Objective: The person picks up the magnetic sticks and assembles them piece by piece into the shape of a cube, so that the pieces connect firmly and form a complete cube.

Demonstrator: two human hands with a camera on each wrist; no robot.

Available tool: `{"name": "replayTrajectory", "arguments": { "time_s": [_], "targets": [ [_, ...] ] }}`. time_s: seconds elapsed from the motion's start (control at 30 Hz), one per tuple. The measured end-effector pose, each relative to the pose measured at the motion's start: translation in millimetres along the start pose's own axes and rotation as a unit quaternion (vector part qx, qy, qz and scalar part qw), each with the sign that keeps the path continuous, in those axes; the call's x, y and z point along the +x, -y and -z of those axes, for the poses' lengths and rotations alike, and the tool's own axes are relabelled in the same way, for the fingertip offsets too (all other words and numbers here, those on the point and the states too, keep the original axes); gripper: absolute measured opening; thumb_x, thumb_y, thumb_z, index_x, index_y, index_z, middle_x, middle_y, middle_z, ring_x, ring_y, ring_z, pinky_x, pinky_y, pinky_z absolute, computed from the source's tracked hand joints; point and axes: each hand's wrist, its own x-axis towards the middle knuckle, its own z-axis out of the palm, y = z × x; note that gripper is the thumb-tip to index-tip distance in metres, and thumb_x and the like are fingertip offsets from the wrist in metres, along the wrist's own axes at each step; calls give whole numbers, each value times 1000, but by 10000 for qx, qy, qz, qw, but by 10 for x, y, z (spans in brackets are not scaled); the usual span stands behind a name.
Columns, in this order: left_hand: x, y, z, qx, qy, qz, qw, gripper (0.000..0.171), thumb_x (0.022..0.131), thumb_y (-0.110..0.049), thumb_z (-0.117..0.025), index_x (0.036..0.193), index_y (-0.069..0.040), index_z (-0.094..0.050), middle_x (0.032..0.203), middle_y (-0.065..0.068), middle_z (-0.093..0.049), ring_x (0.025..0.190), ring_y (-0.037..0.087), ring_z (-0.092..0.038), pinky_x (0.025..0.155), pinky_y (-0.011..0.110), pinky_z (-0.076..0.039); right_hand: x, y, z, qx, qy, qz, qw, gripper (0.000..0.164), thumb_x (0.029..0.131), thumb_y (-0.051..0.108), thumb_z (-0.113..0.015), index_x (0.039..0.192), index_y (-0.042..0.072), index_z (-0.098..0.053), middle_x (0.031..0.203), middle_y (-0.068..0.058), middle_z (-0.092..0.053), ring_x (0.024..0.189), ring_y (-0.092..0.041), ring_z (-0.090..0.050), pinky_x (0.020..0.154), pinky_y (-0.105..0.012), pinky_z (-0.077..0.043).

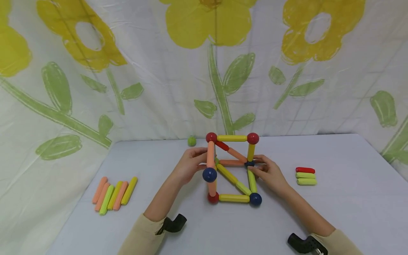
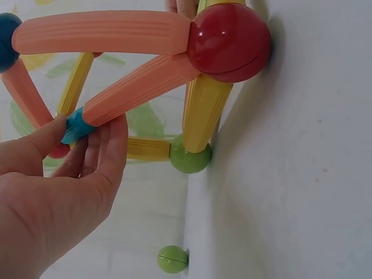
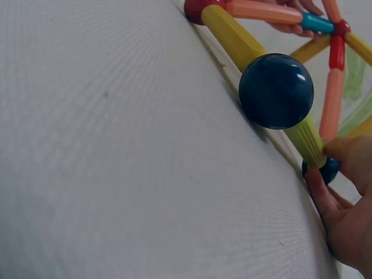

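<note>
A box-like frame of colored sticks and balls, probably magnetic, stands on the table, with a yellow stick [image 1: 234, 198] along its front bottom edge. My left hand [image 1: 188, 166] is at its left side. In the left wrist view, the thumb and fingers pinch a short teal stick [image 2: 75, 126], which joins a salmon stick [image 2: 139, 90] slanting to a red ball [image 2: 231, 43]. At the back right, my right hand [image 1: 271, 175] pinches a dark blue ball [image 3: 329, 170] where a lime stick [image 3: 306, 142] meets it. Another blue ball [image 1: 255, 199] forms the front right corner.
Several loose sticks [image 1: 115, 194] in salmon, lime and yellow lie at the left. To the right are a short red stick [image 1: 305, 170] and two short lime sticks [image 1: 306, 181]. A loose green ball [image 1: 192, 141] sits near the back edge, before a flowered curtain [image 1: 153, 71].
</note>
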Motion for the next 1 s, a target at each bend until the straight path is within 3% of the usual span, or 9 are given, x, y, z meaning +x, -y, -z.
{"name": "replayTrajectory", "arguments": {
  "time_s": [0.23, 0.63, 1.0],
  "targets": [
    [-46, 56, 41, -206, -84, 328, 9992, 41, 108, -12, -56, 144, 9, -57, 132, 19, -68, 107, 15, -69, 104, 41, -57, 9, 10, -6, -2, 23, -10, 10000, 45, 104, 16, -69, 143, 0, -56, 136, -29, -62, 88, -21, -65, 71, -22, -53],
    [-80, 165, 26, -493, -17, 374, 9981, 41, 106, -8, -59, 143, 10, -58, 122, 5, -72, 105, 14, -69, 101, 35, -58, -17, 3, 8, -78, 10, 43, 10000, 44, 103, 16, -70, 143, -1, -56, 138, -31, -61, 88, -21, -66, 70, -22, -53],
    [-88, 192, 32, -504, -90, 451, 9977, 38, 106, -11, -60, 136, 13, -62, 113, 3, -74, 101, 15, -70, 96, 31, -60, -22, 11, 6, -43, 34, 37, 10000, 46, 104, 17, -69, 144, -1, -55, 139, -31, -60, 89, -21, -66, 71, -21, -53]
  ]
}}
